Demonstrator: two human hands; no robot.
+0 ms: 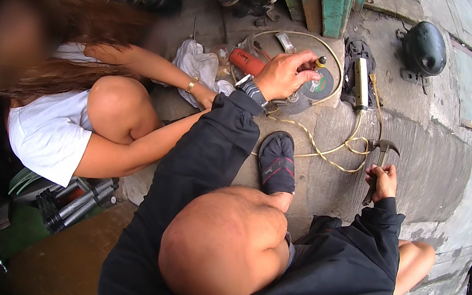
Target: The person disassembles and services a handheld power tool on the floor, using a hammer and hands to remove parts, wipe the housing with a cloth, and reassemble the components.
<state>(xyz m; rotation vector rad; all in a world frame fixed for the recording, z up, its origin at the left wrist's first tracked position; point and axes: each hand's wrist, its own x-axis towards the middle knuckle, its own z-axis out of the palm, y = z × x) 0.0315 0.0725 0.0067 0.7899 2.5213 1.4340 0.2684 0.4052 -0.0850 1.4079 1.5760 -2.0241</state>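
Observation:
My left hand [285, 74], with a watch on its wrist, pinches a small dark cylindrical piece [321, 62] with a yellowish band; its exact kind is unclear. Just below that hand lies an orange angle grinder [246, 62], partly covered by my fingers. A dark cutting disc [320, 84] with a green label shows beside it. Over on the right, my right hand [384, 180] is closed around the handle of a claw hammer [383, 151], its metal head pointing away from me.
A person in a white shirt [46, 131] squats at my left, arms reaching toward the grinder, near a white cloth [194, 62]. A white power strip [361, 82] and a yellowish cord [323, 154] lie on the concrete. Farther right rests a black rounded shell [424, 49].

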